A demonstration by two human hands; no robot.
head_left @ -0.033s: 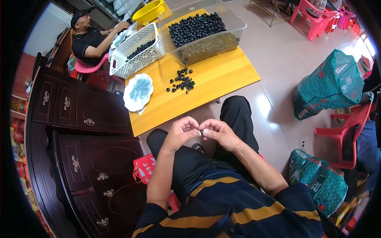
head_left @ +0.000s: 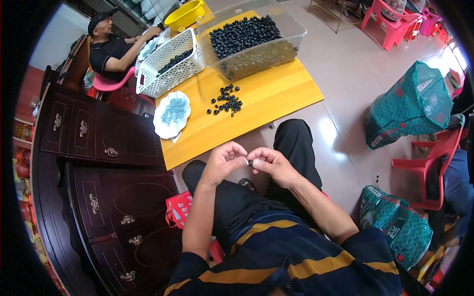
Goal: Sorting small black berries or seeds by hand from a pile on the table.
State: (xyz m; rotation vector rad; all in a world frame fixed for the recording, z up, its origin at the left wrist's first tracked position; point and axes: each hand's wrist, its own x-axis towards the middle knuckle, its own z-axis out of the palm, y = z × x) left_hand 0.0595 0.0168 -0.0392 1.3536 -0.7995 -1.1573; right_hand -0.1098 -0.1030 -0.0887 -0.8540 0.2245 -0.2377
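Note:
Above my lap, just off the table's near edge, my two hands meet fingertip to fingertip. A small round black bead (head_left: 251, 163) is pinched between the thumb and forefinger of my right hand (head_left: 274, 166). My left hand (head_left: 222, 163) is closed in a pinch right beside that bead; whatever its fingertips may hold is too small to make out. On the table ahead lies a loose cluster of black beads (head_left: 228, 102). To their left, a white scalloped dish (head_left: 163, 127) carries small pale blue pieces (head_left: 175, 111).
Beads fill a clear plastic tub (head_left: 254, 60) on the yellow table (head_left: 289, 89). Beside it stand a white perforated basket (head_left: 148, 85) and a yellow basin (head_left: 185, 17). A person (head_left: 111, 54) sits far left. Dark drawers (head_left: 106, 187) flank my left; teal bags (head_left: 405, 108) and a red chair (head_left: 429, 163) my right.
My left hand has shifted very slightly left and away from the bead. The right hand keeps its pinch in nearly the same place.

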